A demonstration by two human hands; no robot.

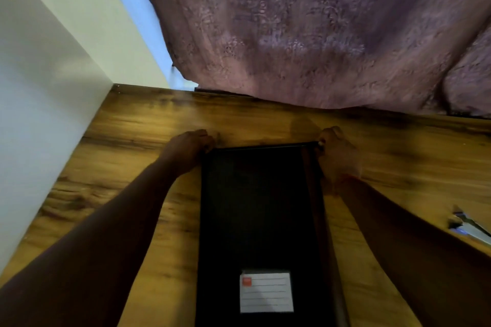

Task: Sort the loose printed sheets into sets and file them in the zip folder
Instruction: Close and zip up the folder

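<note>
While the fingers (204,141) of the left hand (190,150) curl onto the far left corner of the black zip folder (255,207), the right hand (336,151) pinches its far right corner. The folder lies flat on the wooden counter (127,167), white label (266,291) nearest. A purple curtain (305,29) hangs behind.

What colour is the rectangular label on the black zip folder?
The rectangular label is white with ruled lines and a small red-orange square at its corner; the head view shows it.
</note>
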